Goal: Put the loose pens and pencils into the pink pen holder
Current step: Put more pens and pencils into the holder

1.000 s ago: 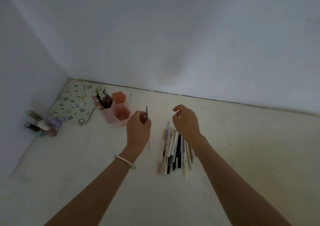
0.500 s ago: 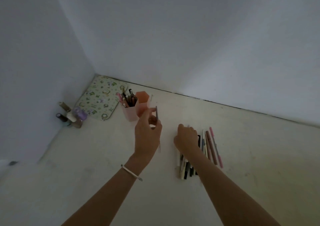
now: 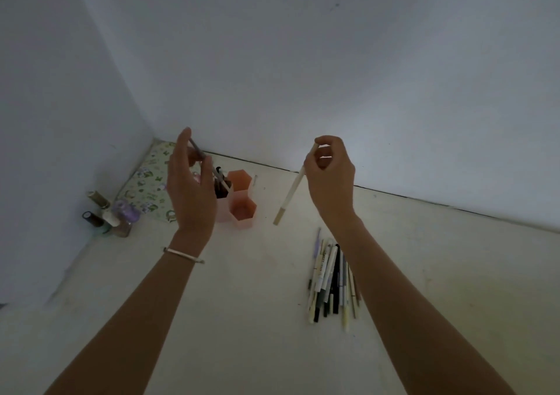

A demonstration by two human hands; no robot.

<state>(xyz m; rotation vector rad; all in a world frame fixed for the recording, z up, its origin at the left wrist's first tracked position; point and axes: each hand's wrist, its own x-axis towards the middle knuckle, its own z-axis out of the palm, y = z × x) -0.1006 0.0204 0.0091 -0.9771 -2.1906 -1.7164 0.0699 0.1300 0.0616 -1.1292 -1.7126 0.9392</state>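
Observation:
The pink pen holder (image 3: 242,213), made of hexagonal tubes, stands near the wall corner; its left tube has several pens in it. My left hand (image 3: 191,188) is raised in front of that tube, pinching a thin grey pen (image 3: 198,152) that slants down toward it. My right hand (image 3: 328,176) hangs in the air to the right of the holder, gripping a white pencil (image 3: 289,196) by its top end, tip down. A pile of loose pens and pencils (image 3: 330,279) lies on the cream surface beneath my right forearm.
Small bottles (image 3: 110,216) cluster at the left wall. A patterned mat (image 3: 145,188) lies in the corner behind the holder. White walls close the left and back sides.
My right hand has lifted a white pencil off the pile and risen. My left hand has carried the grey pen up and over to the holder's left tube.

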